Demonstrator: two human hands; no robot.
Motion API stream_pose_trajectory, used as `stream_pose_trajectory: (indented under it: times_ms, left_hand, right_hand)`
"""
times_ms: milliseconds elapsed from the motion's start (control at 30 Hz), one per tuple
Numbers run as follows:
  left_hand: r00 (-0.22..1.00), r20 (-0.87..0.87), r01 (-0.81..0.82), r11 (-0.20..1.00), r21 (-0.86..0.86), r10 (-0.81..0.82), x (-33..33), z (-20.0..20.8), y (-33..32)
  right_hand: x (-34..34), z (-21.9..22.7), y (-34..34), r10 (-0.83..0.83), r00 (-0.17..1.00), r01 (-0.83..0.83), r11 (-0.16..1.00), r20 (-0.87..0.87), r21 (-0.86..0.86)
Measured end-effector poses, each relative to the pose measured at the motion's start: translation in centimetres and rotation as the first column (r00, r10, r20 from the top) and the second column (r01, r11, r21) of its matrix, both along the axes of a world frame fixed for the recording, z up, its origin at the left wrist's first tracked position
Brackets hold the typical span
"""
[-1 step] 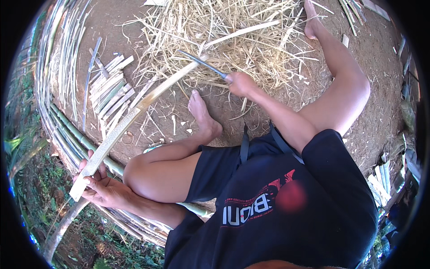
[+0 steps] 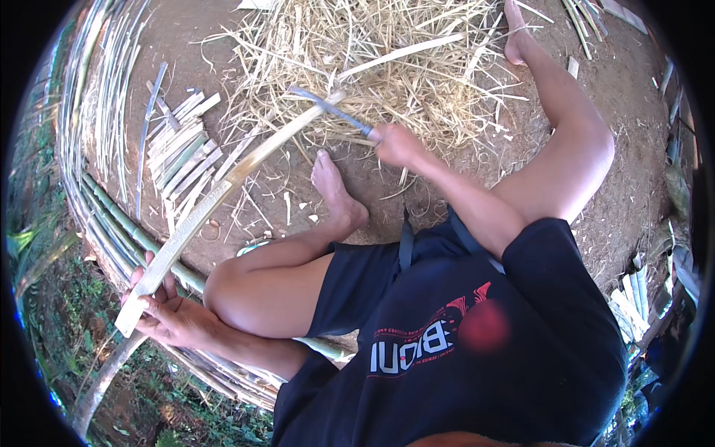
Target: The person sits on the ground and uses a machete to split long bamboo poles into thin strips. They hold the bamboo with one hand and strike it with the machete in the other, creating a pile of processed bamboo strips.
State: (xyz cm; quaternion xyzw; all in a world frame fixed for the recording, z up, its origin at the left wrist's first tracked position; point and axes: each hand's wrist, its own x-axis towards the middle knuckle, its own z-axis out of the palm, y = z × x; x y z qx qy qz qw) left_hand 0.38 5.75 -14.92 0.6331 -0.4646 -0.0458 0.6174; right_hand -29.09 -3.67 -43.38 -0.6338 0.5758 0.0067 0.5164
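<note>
A long pale bamboo strip (image 2: 269, 147) slants from the lower left up to the pile of shavings, with a darker node partway along. Its near end lies in my left hand (image 2: 177, 314), fingers curled beneath and thumb over the top. My right hand (image 2: 397, 144) is closed around the handle of a knife (image 2: 347, 118). The narrow blade crosses the strip close to its far end and appears to touch it. Just beyond this crossing, shavings (image 2: 372, 67) lie in a heap.
Short split bamboo pieces (image 2: 186, 160) are stacked left of centre. Long thin strips (image 2: 112, 97) and green poles (image 2: 126, 218) curve along the left side. My bare left foot (image 2: 335, 188) rests below the shavings; my right foot (image 2: 516, 41) is beside them. Plants grow at lower left.
The knife and my right hand have shifted slightly left, and the blade now crosses the strip a little nearer to me. My left hand stays in almost the same place.
</note>
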Motion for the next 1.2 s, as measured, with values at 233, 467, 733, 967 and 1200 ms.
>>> stream_pose_trajectory:
  times_ms: [233,467,733,967,1200]
  left_hand:
    - [0.998,-0.034,0.058,0.998,-0.024,-0.059,-0.3,0.2,-0.3]
    - [0.994,-0.082,0.073,0.997,-0.023,-0.074,-0.4,1.0,0.9]
    - [0.994,0.000,-0.106,0.994,-0.012,0.106,-1.3,0.1,0.6]
    - [0.992,0.022,-0.121,0.992,-0.041,0.122,-2.1,0.8,-0.3]
    - [0.989,0.037,-0.146,0.989,-0.008,0.146,-2.0,1.1,-0.3]
  right_hand:
    - [-1.7,-5.9,-1.2,-0.114,0.992,0.118,0.989,-0.053,0.090]
    - [-1.6,-5.5,1.3,-0.098,0.995,0.098,0.995,-0.032,0.025]
    - [2.0,5.4,3.3,-0.039,0.959,0.107,0.967,0.281,-0.232]
    - [0.0,-1.1,1.9,-0.046,0.988,0.052,0.998,0.146,-0.038]
    - [0.2,-2.6,1.9,0.018,0.983,0.030,0.967,0.184,-0.254]
